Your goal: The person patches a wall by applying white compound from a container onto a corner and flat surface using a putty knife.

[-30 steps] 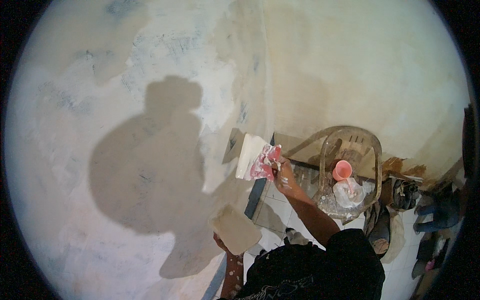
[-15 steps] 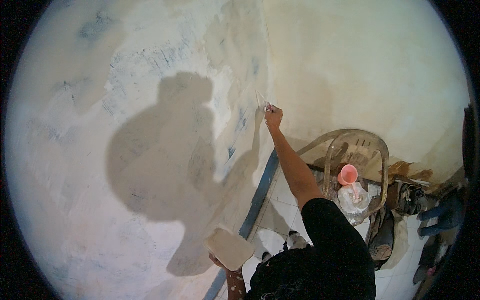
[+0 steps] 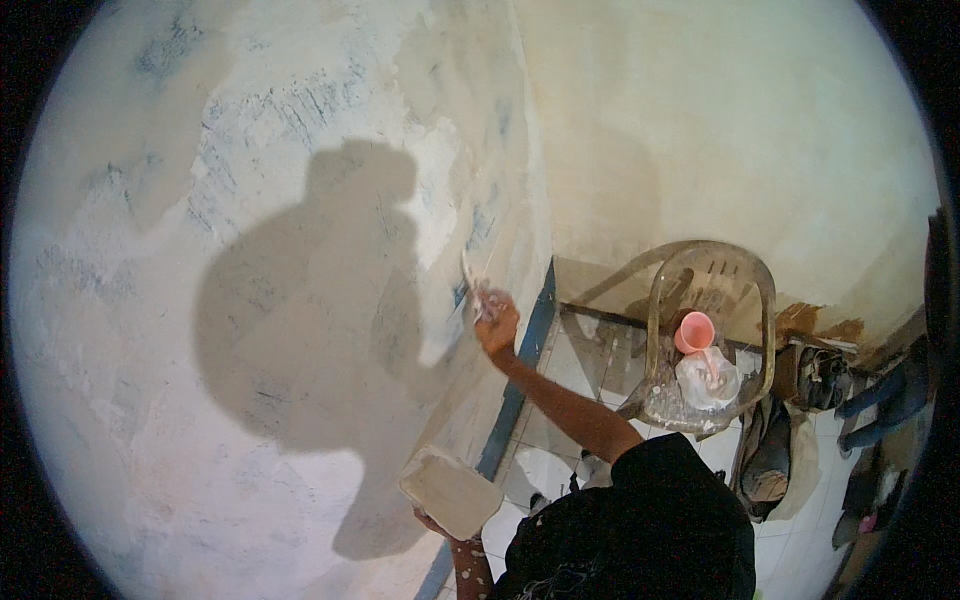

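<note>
In my right hand (image 3: 496, 328) is a putty knife (image 3: 468, 270), its thin blade up against the patchy wall (image 3: 300, 350) on the left, close to the corner. Fingers wrap its handle, which is smeared with pale filler. Lower down, my left hand (image 3: 432, 522) supports a squarish putty board (image 3: 452, 494) from below, with its fingers mostly hidden beneath. Beige filler covers the board's top. Blue streaks and white and beige patches mark the wall, and my shadow falls across it.
A blue skirting strip (image 3: 540, 320) runs along the wall's foot. To the right, a stained plastic chair (image 3: 770, 330) carries a pink mug (image 3: 694, 332) and a whitish plastic bag (image 3: 708, 378). Behind stands a cream wall (image 3: 740, 130). Dark bags and cloth lie at far right on white tiles.
My right hand has swept down and to the left along the wall with the putty knife. The left hand and board have hardly moved, and the view has shifted slightly.
</note>
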`<state>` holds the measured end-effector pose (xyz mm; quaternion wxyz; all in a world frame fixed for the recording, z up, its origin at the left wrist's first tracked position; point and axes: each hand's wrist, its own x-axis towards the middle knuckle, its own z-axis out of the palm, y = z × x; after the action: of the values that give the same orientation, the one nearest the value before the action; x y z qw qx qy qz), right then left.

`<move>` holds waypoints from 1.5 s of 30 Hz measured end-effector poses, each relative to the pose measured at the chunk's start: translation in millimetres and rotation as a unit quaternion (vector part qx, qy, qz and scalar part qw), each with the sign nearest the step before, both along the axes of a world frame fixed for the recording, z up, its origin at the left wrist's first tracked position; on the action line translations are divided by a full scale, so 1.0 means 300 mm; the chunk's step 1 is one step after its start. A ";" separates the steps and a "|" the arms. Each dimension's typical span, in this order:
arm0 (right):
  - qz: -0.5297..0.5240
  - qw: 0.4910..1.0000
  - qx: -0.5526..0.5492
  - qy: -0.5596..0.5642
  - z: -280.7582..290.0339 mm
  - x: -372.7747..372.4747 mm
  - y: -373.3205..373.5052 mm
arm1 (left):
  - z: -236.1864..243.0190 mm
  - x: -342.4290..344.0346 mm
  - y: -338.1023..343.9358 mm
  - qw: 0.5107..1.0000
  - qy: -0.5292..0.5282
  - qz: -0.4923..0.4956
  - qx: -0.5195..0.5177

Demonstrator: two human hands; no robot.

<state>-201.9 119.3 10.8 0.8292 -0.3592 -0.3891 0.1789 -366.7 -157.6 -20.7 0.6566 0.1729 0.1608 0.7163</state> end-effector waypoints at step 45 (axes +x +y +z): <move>-0.246 0.966 -0.016 -0.080 0.039 0.700 0.636 | -0.100 0.030 0.025 0.999 -0.010 0.039 -0.025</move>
<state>8.1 310.2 22.4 0.8082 -0.4701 -0.3505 -0.0538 -357.8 -150.1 -50.8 0.6335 0.1429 0.1793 0.7390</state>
